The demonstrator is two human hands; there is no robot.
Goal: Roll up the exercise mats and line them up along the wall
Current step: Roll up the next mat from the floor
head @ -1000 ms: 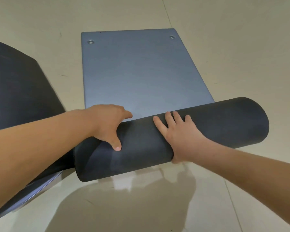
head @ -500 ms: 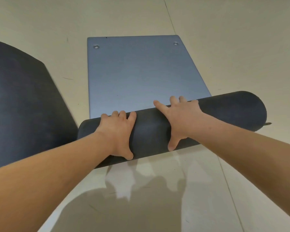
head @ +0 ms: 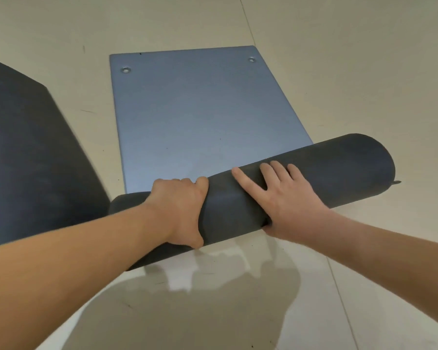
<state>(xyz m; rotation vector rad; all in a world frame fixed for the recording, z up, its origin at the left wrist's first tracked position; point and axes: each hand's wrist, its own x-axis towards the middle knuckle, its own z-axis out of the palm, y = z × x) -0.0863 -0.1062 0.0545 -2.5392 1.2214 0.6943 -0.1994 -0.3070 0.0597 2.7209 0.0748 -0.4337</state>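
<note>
A blue-grey exercise mat point(head: 195, 114) lies flat on the floor ahead, with two metal eyelets at its far corners. Its near part is wound into a thick dark roll point(head: 321, 170) that runs from lower left to upper right. My left hand point(head: 180, 208) sits on the roll's left half, fingers curled over its top and thumb down the near side. My right hand point(head: 281, 198) lies flat on the roll to the right of centre, fingers spread and pointing away. A second dark mat point(head: 31, 160) lies spread out on the left.
Pale tiled floor point(head: 364, 72) surrounds the mats, with a grout line running down the right side. A small dark tab point(head: 397, 182) sticks out at the roll's right end. My shadow falls on the floor in front of the roll.
The roll has moved forward over the flat mat, leaving less blue showing. Both hands shifted their hold on the roll; my left hand's fingers now curl over its top.
</note>
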